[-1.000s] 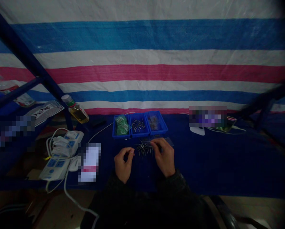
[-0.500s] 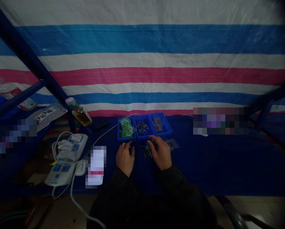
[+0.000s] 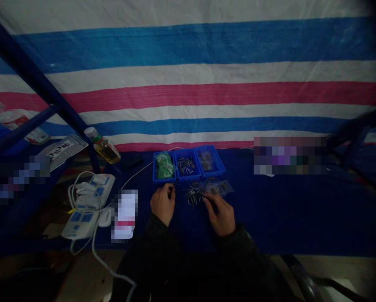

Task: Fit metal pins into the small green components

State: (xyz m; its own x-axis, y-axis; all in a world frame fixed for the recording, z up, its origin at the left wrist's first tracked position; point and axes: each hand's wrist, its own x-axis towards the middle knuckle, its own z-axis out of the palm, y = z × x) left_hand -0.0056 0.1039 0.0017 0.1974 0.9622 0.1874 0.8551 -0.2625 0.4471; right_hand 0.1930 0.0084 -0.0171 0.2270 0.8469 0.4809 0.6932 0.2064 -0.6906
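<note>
My left hand (image 3: 163,204) is closed in a pinch just in front of the blue bins, with a thin metal pin (image 3: 176,183) showing at its fingertips. To the right, my right hand (image 3: 221,214) has thumb and forefinger together at the edge of a loose pile of thin dark metal pins (image 3: 192,195). What its fingertips hold is too small to make out. Behind the pile lie small clear plastic bags (image 3: 222,187). Three joined blue bins hold green packets (image 3: 164,165), more metal pins (image 3: 185,165) and clear bags of small parts (image 3: 206,161).
On the left are white power strips (image 3: 89,207) with tangled cables, a blurred phone-like object (image 3: 125,216) and a bottle of yellow liquid (image 3: 106,151). Blurred items (image 3: 288,155) sit at the back right. A striped tarp (image 3: 188,96) hangs behind the blue table (image 3: 301,214).
My right hand first reached toward the bins over the pile, then drew back to the pile's right edge. My left hand moved up toward the bins and pinched near a pin there.
</note>
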